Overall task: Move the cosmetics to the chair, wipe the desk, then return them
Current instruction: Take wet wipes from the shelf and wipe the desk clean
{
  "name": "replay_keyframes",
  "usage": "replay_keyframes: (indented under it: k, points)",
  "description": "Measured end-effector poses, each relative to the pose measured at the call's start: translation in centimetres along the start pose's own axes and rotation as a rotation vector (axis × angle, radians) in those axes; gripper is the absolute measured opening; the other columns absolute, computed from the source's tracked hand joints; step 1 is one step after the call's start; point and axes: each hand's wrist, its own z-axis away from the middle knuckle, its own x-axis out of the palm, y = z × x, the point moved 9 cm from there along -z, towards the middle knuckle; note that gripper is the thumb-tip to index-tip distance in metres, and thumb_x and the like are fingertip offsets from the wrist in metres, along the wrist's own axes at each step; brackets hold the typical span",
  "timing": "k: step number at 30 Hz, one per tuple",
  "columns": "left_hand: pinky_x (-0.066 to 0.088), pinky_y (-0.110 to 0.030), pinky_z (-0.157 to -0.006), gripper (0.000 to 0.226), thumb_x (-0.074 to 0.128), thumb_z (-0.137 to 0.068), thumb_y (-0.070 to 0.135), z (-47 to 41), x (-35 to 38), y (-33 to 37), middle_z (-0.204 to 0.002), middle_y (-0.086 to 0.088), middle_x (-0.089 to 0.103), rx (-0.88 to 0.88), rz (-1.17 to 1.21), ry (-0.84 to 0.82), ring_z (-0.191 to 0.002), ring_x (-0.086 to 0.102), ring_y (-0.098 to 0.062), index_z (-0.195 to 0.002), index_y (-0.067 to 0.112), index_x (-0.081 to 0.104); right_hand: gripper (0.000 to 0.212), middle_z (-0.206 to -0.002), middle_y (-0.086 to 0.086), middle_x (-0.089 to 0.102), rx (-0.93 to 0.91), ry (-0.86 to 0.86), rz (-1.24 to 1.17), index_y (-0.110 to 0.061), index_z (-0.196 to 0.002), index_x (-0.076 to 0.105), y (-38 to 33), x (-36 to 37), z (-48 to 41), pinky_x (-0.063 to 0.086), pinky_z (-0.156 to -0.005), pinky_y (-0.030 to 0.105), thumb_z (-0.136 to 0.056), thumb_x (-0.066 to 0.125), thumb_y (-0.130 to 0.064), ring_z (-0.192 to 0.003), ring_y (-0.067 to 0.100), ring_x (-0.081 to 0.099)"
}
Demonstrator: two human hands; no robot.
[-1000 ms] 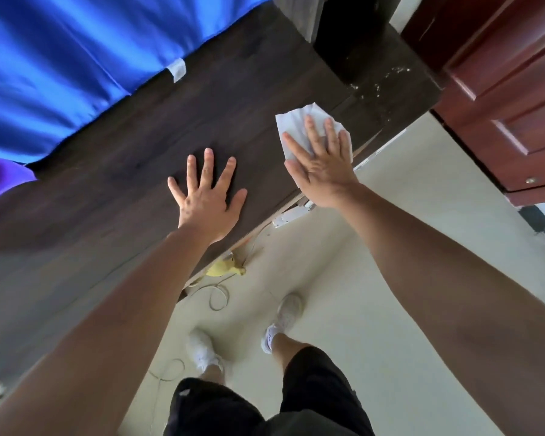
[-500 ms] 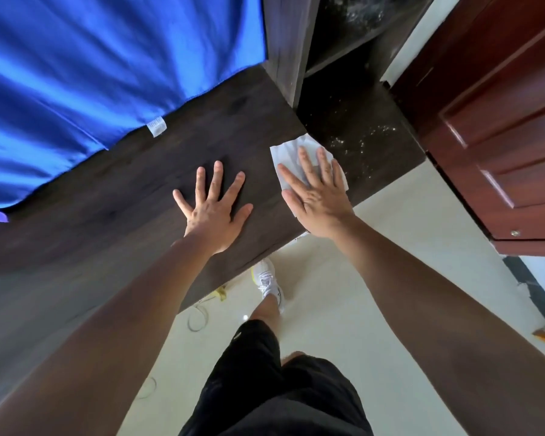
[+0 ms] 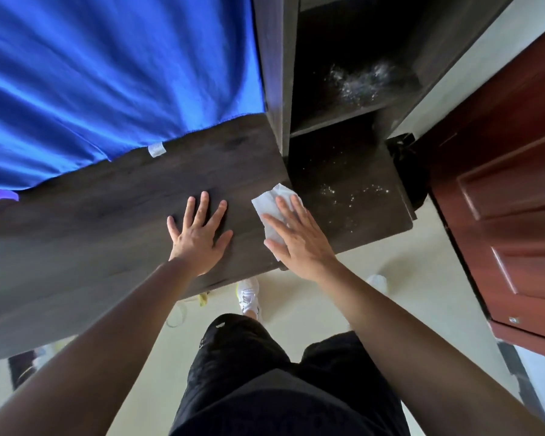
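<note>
A pale cream floor [image 3: 390, 294] meets a reddish-brown panelled door [image 3: 501, 199], with blue fabric [image 3: 107, 73] at left.

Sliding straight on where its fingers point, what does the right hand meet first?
Likely the upright shelf panel, just beyond the white wipe under the right hand; depth is unclear.

surface [image 3: 123, 215]: dark wood grain, matt | wipe [image 3: 266, 204]: thin white paper, soft, creased | blue cloth [image 3: 107, 73]: smooth fabric, slight sheen, rippled | shelf [image 3: 343, 99]: dark wood look, whitish dusty specks | door [image 3: 510, 199]: reddish-brown wood, glossy | floor [image 3: 406, 294]: pale, smooth
</note>
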Motion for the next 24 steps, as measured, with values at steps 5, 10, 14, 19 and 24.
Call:
replay_keyframes:
  k: [5, 10, 14, 19, 24]
  points:
    - [0.009, -0.059, -0.116, 0.062, 0.039, -0.099, 0.053, 3.7, 1.2, 2.7, -0.166, 0.006, -0.003, -0.220, 0.107, 0.042, -0.151, -0.005, -0.018, -0.154, 0.041, 0.016, 0.031, -0.157, 0.010, 0.038, -0.101, 0.041, -0.194, -0.009, -0.119, 0.062, 1.0, -1.4, 0.8, 0.030, -0.118, 0.042, -0.096, 0.056, -0.030, -0.151, 0.031, 0.020]
    - [0.014, -0.057, -0.114, 0.065, 0.047, -0.096, 0.052, 7.5, 3.2, 7.4, -0.166, 0.006, 0.000, -0.392, 0.195, 0.023, -0.152, -0.001, -0.017, -0.154, 0.041, 0.018, 0.022, -0.126, 0.011, 0.055, -0.117, 0.008, -0.322, -0.003, -0.100, 0.067, 3.9, -3.7, 1.5, 0.047, -0.096, 0.042, -0.094, 0.057, -0.022, -0.121, 0.032, 0.047]
    - [0.012, -0.062, -0.116, 0.069, 0.049, -0.094, 0.053, 11.1, 5.0, 11.6, -0.166, 0.005, 0.001, -0.416, 0.220, -0.052, -0.152, -0.004, -0.016, -0.154, 0.040, 0.019, 0.020, -0.111, 0.011, 0.058, -0.037, 0.029, -0.451, -0.004, -0.098, 0.066, 6.3, -5.6, 4.4, 0.047, -0.090, 0.040, -0.095, 0.059, -0.023, -0.109, 0.030, 0.052]
    - [0.012, -0.059, -0.115, 0.066, 0.045, -0.094, 0.058, 11.5, 4.4, 14.8, -0.166, 0.005, 0.001, -0.382, 0.236, 0.006, -0.152, -0.003, -0.017, -0.153, 0.042, 0.020, 0.015, -0.109, 0.004, 0.058, -0.014, 0.056, -0.448, -0.009, -0.098, 0.067, 9.5, -9.8, 6.9, 0.039, -0.086, 0.024, -0.094, 0.062, -0.023, -0.108, 0.023, 0.051]
    - [0.007, -0.058, -0.117, 0.061, 0.038, -0.099, 0.055, 9.1, 3.8, 21.4, -0.166, 0.001, -0.005, -0.224, 0.249, 0.107, -0.152, -0.008, -0.020, -0.155, 0.036, 0.019, 0.018, -0.117, -0.003, 0.057, 0.078, 0.121, -0.334, -0.016, -0.102, 0.068, 15.5, -13.0, 9.4, 0.033, -0.086, 0.017, -0.096, 0.061, -0.030, -0.117, 0.015, 0.048]
